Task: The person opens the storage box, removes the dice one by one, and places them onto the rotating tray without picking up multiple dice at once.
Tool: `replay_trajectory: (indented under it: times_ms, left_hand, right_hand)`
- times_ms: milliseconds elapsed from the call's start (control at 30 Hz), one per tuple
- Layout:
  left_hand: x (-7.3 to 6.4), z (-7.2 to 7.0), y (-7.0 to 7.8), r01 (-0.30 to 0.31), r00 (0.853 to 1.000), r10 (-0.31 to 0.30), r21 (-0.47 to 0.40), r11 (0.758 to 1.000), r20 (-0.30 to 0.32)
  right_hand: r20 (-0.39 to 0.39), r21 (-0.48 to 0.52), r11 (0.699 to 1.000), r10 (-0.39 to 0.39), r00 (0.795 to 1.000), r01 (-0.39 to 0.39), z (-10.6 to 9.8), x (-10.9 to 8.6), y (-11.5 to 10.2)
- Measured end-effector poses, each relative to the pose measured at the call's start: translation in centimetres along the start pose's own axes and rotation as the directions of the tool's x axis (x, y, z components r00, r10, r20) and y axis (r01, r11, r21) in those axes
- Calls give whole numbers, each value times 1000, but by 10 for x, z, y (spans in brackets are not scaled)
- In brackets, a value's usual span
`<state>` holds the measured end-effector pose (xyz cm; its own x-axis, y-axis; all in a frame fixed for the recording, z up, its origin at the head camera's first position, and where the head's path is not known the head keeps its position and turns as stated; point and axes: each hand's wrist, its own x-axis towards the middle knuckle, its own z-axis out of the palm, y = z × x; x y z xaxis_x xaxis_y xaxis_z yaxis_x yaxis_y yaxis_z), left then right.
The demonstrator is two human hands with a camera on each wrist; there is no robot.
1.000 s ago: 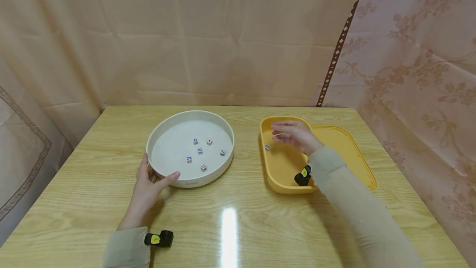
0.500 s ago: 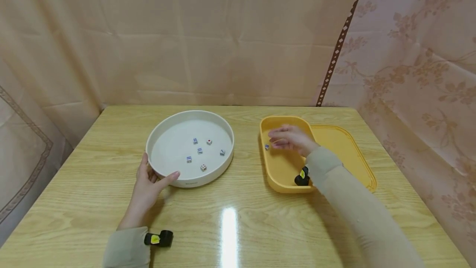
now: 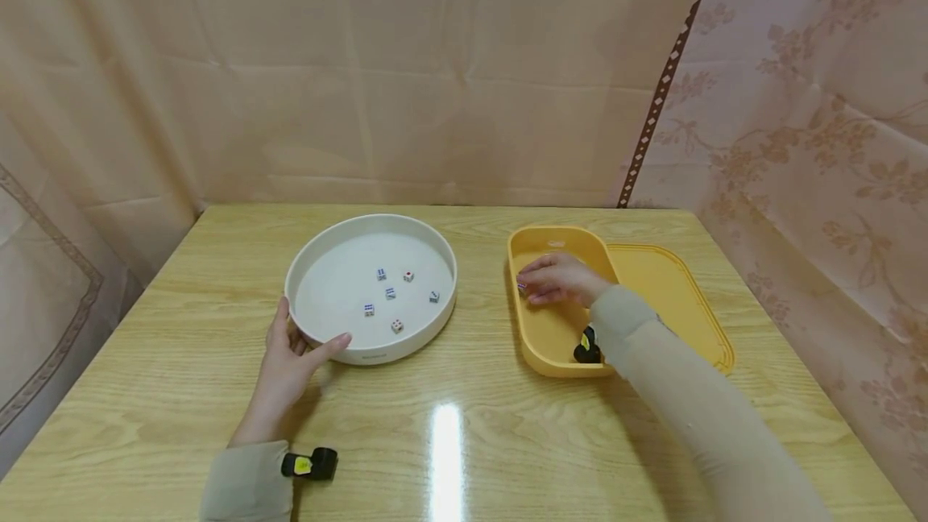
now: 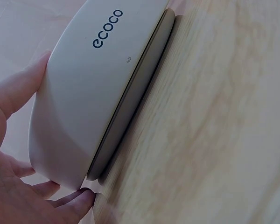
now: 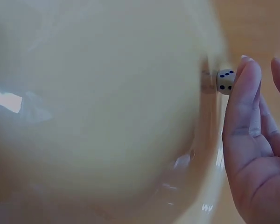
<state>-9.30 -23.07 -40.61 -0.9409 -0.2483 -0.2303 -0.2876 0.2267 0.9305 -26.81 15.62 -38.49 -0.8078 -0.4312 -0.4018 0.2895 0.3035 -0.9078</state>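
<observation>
My left hand (image 3: pixel 286 369) holds the near left side of a white round tray (image 3: pixel 312 248), thumb at the rim and fingers low on the outer wall. Several small dice (image 3: pixel 390 294) with blue or red pips lie scattered inside it. My right hand (image 3: pixel 561 279) reaches down into a yellow rectangular container (image 3: pixel 532 353) with its fingers pointing left. In the right wrist view a die (image 5: pixel 225 82) rests close against the container's wall, right beside my thumb (image 5: pixel 247 88). Another fingertip stands apart from the thumb, and no grip on the die shows.
A flat yellow lid (image 3: pixel 667 296) lies to the right of the container, partly behind my right arm. Everything stands on a wood-grain table (image 3: pixel 384 441). Curtains (image 3: pixel 406 87) hang behind the table and along its sides.
My right hand has moved left and toward me inside the container, down to the die at its left wall. The left hand, the tray and its dice stay where they were.
</observation>
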Motion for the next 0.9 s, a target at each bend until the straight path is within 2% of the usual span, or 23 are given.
replay_trajectory:
  times_ms: [267, 533, 900]
  left_hand:
    - [0, 2, 0, 1, 1000, -1, 8, 1000, 3]
    - [0, 2, 0, -9, 1000, 9, 1, 1000, -1]
    - [1, 1, 1, -6, 1000, 6, 21, 1000, -6]
  right_hand:
    - [-6, 6, 999, 46, 999, -46, -3, 8, 11]
    - [8, 43, 999, 32, 999, -33, -4, 9, 14]
    - [13, 23, 1000, 1, 1000, -1, -1, 11, 22]
